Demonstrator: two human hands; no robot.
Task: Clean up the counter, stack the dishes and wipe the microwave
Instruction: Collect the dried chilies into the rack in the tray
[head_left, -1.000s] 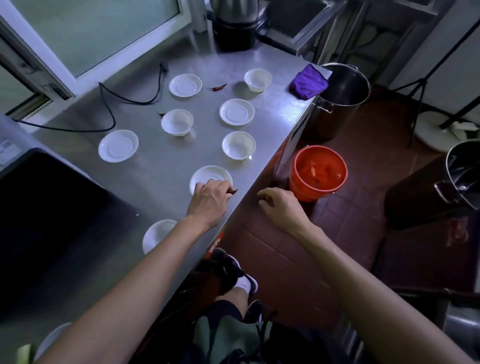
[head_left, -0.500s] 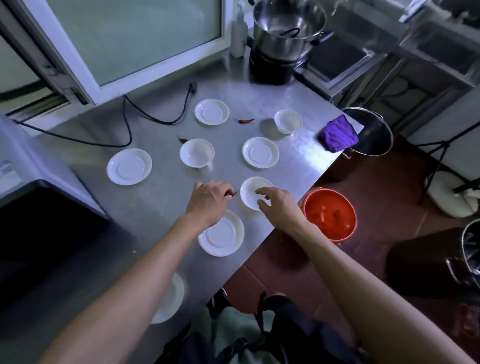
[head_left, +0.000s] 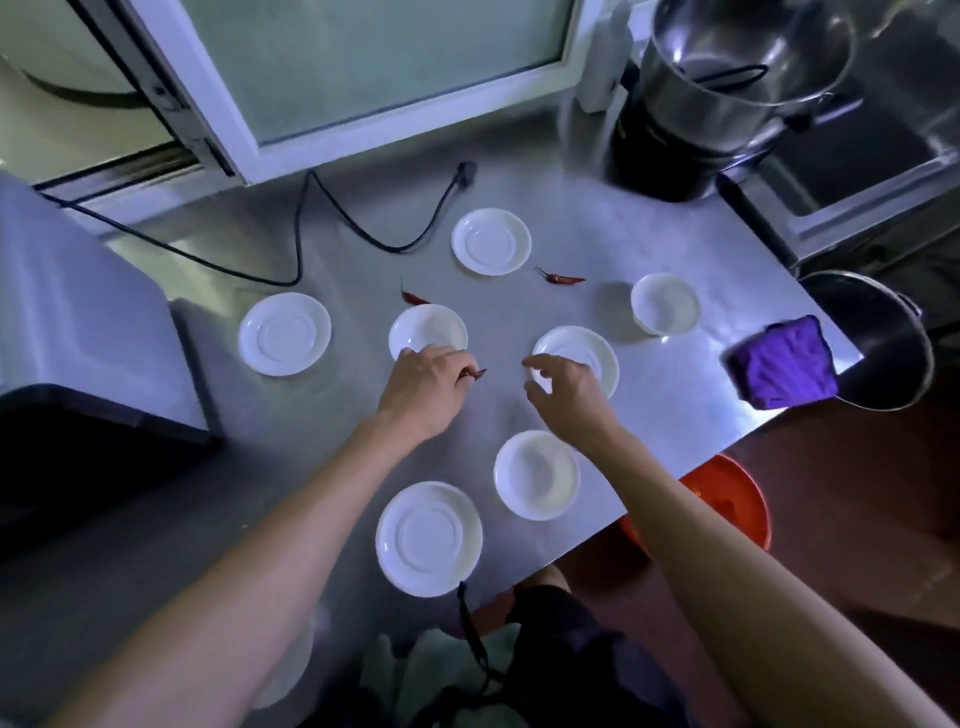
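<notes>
Your left hand (head_left: 423, 387), centre frame on the bench (head_left: 675, 415), pinches 1 dried chili (head_left: 477, 372), tip pointing right, long axis near level. Your right hand (head_left: 569, 387) hovers half-open, empty. Since 0.5 s ago, both hands moved past the saucer (head_left: 429, 538).

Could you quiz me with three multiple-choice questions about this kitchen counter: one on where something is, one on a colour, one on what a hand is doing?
1. Where does the folded purple cloth lie?
A. at the right edge of the steel counter
B. in the orange bucket
C. on a saucer

2. What colour is the plastic bucket on the floor?
A. blue
B. orange
C. white

3. What is the left hand doing?
A. lying flat
B. gripping a small dark red chilli
C. lifting a bowl

Answers: 1 A, the cloth sits by the counter's right edge, beside a steel pot. 2 B, its orange rim shows below the counter. 3 B, the chilli's tip pokes out of curled fingers.
</notes>
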